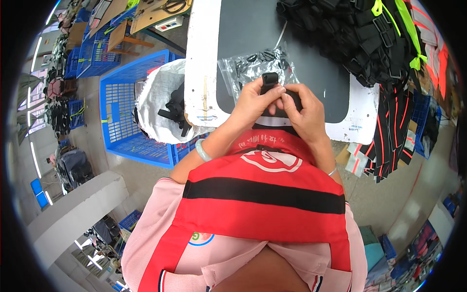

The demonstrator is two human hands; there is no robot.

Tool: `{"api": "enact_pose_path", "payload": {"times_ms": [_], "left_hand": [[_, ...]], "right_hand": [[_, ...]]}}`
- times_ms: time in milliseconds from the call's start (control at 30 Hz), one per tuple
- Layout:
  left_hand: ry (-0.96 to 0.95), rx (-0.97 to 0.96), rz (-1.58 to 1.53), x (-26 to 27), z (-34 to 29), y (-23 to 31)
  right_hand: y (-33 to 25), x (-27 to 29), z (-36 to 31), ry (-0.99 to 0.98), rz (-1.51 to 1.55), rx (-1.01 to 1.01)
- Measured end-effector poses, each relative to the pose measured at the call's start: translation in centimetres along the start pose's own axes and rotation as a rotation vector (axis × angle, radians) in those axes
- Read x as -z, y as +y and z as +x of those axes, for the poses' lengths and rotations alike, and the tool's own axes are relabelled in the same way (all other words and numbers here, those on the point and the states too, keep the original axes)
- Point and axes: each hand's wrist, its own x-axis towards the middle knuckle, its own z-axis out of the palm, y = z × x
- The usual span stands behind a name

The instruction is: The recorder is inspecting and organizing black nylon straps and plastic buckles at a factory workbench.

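Observation:
Close together at the table's near edge, both hands pinch a black webbing strap (pixel 270 79). My left hand (pixel 254 103) has its thumb and fingers closed on it, and a short, thick black end, folded or carrying a small fitting, sticks up above the fingertips. My right hand (pixel 307 111) is closed on another part, with dark material showing under its fingers. The fingers hide much of the strap. Just beyond the hands lies a clear plastic bag (pixel 232 73) with small black plastic pieces in it.
A heap of black straps with buckles (pixel 360 39) covers the table's far right. Black straps with orange stripes (pixel 389 131) hang off the right side. To the left, a blue crate (pixel 116 141) holds a white woven sack (pixel 155 107) with black straps. The table (pixel 202 58) has a white border.

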Motion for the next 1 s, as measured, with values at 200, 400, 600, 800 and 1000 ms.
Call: {"api": "enact_pose_path", "payload": {"times_ms": [200,400,600,800,1000], "left_hand": [[0.057,0.038,-0.069,-0.6,-0.4,-0.3],[-0.069,-0.274,0.180,-0.5,-0.6,-0.9],[-0.118,-0.482,0.375,-1.2,-1.9,-0.7],[-0.132,-0.668,0.899,0.8,-1.1,0.5],[-0.237,-0.572,0.747,1.0,-1.6,1.7]], "right_hand": [[1.4,1.0,-0.7,-0.216,0.515,-0.489],[-0.9,-0.2,-0.4,-0.227,0.855,-0.617],[-1.7,0.2,-0.3,-0.209,1.034,-0.573],[-1.8,0.7,-0.8,-0.130,1.102,-0.514],[1.0,3.4,-1.7,-0.338,0.951,-0.511]]}}
